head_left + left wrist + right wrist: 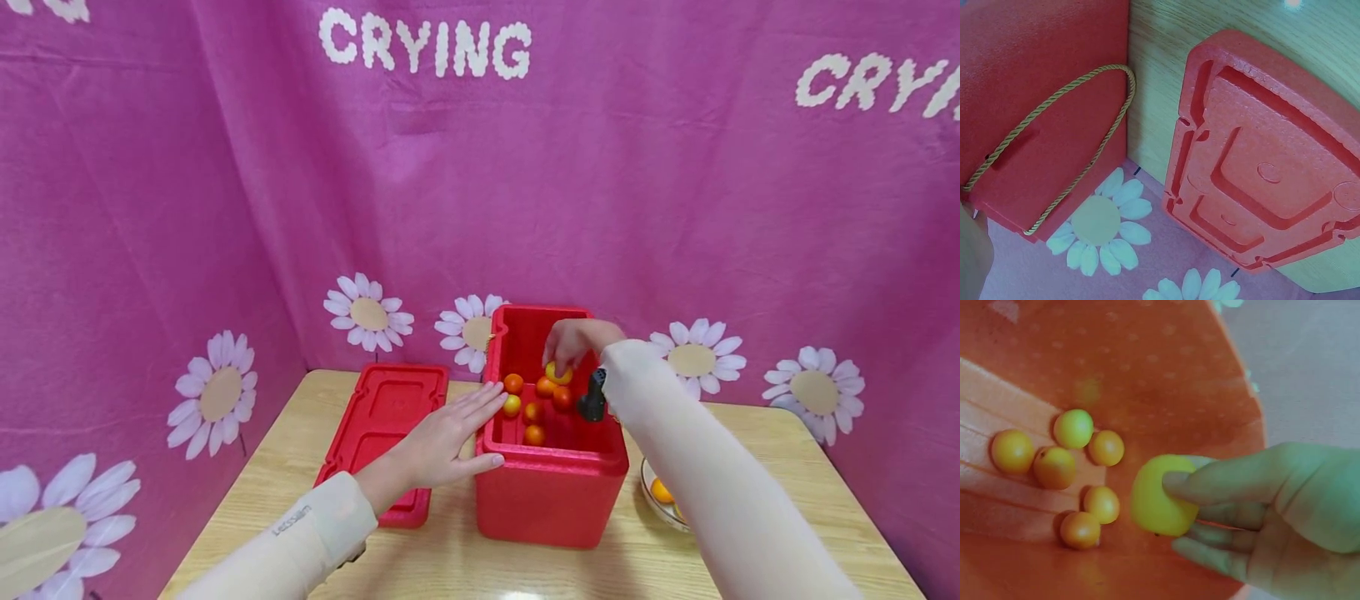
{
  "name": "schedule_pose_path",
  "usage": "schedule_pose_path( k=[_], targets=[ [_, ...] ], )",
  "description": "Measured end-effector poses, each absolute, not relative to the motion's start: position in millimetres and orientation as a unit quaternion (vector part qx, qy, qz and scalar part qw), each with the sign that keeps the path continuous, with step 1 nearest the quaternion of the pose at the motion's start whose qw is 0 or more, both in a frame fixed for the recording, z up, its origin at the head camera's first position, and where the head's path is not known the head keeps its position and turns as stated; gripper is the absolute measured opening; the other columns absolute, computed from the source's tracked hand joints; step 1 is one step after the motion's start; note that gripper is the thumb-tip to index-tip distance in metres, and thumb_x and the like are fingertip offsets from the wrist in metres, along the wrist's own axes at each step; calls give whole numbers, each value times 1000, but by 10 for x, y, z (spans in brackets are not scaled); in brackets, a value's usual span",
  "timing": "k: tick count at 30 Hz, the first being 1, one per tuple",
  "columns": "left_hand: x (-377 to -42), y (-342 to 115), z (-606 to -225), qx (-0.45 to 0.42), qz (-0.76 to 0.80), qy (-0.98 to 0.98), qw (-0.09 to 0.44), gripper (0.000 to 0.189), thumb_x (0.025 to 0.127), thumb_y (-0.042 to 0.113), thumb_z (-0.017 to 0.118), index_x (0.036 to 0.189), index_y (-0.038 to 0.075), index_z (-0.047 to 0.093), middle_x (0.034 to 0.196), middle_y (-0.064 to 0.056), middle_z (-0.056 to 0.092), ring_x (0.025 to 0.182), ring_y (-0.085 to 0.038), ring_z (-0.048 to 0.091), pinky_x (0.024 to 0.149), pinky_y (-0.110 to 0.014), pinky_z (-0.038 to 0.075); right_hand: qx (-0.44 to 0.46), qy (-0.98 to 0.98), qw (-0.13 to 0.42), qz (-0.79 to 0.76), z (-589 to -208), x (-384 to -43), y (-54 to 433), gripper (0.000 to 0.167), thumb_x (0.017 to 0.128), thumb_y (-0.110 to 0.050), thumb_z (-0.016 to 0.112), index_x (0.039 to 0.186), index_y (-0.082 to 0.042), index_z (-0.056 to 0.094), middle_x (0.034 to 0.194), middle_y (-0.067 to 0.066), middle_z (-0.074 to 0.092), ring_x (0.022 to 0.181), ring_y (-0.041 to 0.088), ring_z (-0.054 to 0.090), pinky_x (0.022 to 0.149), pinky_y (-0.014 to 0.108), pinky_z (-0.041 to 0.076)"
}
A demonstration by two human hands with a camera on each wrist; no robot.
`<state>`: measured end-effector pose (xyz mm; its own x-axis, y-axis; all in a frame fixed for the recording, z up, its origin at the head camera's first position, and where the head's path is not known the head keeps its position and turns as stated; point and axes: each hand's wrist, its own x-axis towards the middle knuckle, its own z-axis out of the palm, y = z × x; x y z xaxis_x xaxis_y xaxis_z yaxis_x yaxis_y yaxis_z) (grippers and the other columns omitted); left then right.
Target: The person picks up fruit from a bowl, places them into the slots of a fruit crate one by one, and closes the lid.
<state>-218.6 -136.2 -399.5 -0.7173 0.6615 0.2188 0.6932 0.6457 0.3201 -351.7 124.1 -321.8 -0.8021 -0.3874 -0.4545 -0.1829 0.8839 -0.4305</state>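
A red foam box (551, 504) stands uncovered on the table, several small orange, red and yellow round fruits (534, 435) lying on its floor. Inside it, my right hand (570, 342) holds a yellow round fruit (1163, 497) between thumb and fingers, above the others. The right wrist view shows the thumb across the near side of this fruit; its exact kind is unclear. My left hand (450, 437) rests on the box's left rim, fingers straight. Only a sliver of that hand (974, 256) shows in the left wrist view, beside the box's rope handle (1054, 97).
The red lid (382, 417) lies left of the box, recessed side up. Right of the box, a glass bowl (651, 492) with orange fruits (662, 490) is partly hidden by my right forearm. Purple cloth (450, 183) with daisies hangs behind the wooden table (255, 508).
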Motion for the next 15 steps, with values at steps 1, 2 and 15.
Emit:
schedule_pose_path(
  k=[1,2,15],
  targets=[
    [-2185,-1363,-3995,-373,-194,-906,40,80,89,57,55,154,29,18,163,9,16,151,-12,16,118,-43,32,-140,933,281,-173,-3196,-3498,1189,34,84,-11,70,117,-7,64,112,14,61,98,27,55,90,39,57],
    [-2185,-1364,-3996,-373,-195,-906,40,80,89,57,55,154,29,19,163,9,16,151,-12,16,118,-43,33,-137,937,278,-159,-3168,-3465,1156,34,82,-9,70,116,-6,65,111,15,61,97,27,55,88,39,57],
    [-2188,-1368,-3977,-385,-181,-904,51,80,90,54,56,154,22,21,163,6,16,152,-14,16,121,-40,28,-160,967,188,-61,-3262,-3423,1061,34,81,-5,67,114,-7,68,114,13,66,95,24,58,91,39,56]
  ],
)
